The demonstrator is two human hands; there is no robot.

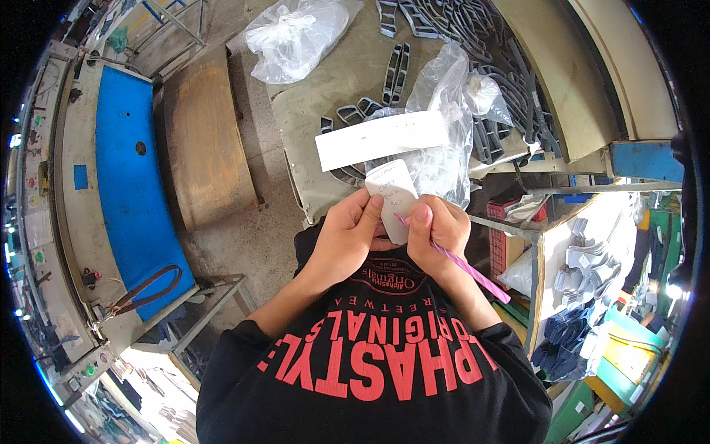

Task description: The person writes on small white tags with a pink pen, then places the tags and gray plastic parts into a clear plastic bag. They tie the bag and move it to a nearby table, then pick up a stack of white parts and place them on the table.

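In the head view, a small paper (393, 189) is gripped by the left hand (350, 231), with the thumb pressed on its face. A pink pen (475, 271) is grasped by the right hand (441, 235), and its tip is held at the paper. The small paper is held in front of the chest, near a long white sheet (381, 140), by which clear plastic (452, 163) is partly covered.
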